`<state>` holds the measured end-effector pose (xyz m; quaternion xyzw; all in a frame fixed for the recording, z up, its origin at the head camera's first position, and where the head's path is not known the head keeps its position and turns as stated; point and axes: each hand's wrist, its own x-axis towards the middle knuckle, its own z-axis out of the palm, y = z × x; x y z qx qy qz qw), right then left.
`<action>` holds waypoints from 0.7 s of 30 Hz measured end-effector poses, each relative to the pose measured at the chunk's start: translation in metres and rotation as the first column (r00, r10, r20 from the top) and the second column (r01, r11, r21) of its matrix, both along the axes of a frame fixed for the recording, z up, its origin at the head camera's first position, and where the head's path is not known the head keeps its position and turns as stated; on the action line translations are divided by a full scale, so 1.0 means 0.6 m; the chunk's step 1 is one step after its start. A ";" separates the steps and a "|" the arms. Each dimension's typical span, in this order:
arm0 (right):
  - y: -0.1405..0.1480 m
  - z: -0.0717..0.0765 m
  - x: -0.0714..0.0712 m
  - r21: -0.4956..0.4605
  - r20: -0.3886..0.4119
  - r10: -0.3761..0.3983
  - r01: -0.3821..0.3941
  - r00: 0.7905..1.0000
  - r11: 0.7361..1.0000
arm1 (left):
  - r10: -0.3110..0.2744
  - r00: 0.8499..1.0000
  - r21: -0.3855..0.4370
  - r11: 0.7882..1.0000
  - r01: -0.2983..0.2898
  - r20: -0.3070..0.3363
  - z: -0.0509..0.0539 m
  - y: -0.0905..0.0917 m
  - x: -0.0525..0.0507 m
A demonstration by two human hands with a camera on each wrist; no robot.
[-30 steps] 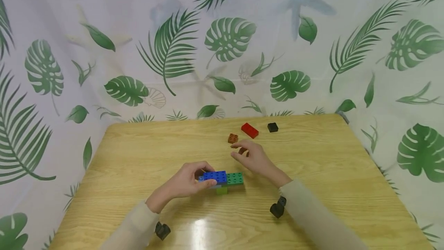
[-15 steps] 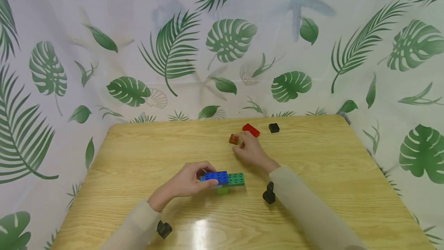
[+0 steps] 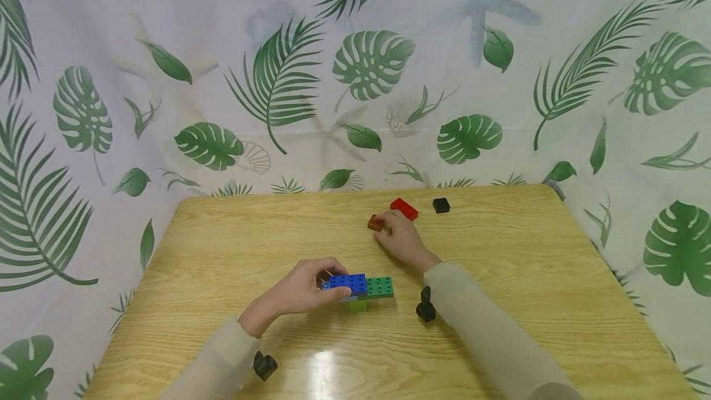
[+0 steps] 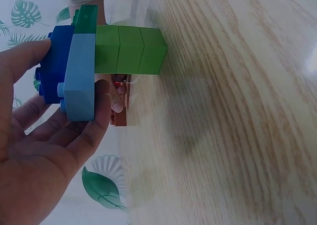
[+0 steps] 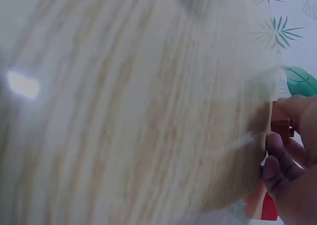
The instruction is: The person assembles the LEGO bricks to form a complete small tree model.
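My left hand (image 3: 300,289) grips a built toy-brick piece, thumb against the blue brick (image 3: 348,283) and fingers around the far side. Beside the blue one extends a dark green brick (image 3: 380,287). In the left wrist view a light blue brick (image 4: 80,76) shows beneath, and a lime green stack (image 4: 130,50) forms the leg. Farther back, my right hand (image 3: 401,239) pinches a small brown brick (image 3: 374,223) between thumb and finger. The right wrist view shows that brown brick (image 5: 281,128) at the fingertips, partly hidden by them.
A red brick (image 3: 405,208) lies just behind my right hand, partly covered by it. To its right sits a black brick (image 3: 441,205), near the back edge of the wooden table (image 3: 250,227). A leaf-patterned curtain (image 3: 311,97) hangs behind the table.
My right hand has moved forward to the brown brick and taken hold of it. My left hand stays around the built piece, which has hardly moved.
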<state>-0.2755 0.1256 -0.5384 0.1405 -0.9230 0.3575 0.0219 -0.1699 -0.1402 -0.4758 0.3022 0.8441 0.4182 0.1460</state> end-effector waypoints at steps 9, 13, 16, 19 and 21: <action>0.000 -0.003 0.001 -0.016 -0.017 -0.029 0.029 0.999 0.999 | -0.001 1.000 0.001 1.000 0.001 -0.010 -0.001 0.001 -0.001; 0.008 0.003 0.008 -0.054 -0.008 -0.023 0.023 1.000 0.998 | -0.003 1.000 -0.006 1.000 0.003 -0.008 0.000 0.002 -0.002; 0.017 0.009 0.012 -0.086 0.004 -0.008 0.008 1.000 0.996 | -0.003 1.000 -0.006 1.000 0.003 -0.006 0.000 0.003 -0.002; 0.026 0.020 0.019 -0.116 0.019 0.014 -0.012 1.000 0.993 | -0.002 1.000 -0.007 1.000 0.002 -0.005 0.001 0.002 -0.003; 0.031 0.030 0.025 -0.128 0.013 0.032 -0.030 0.999 0.991 | -0.001 1.000 -0.008 1.000 0.001 -0.005 0.001 0.002 -0.003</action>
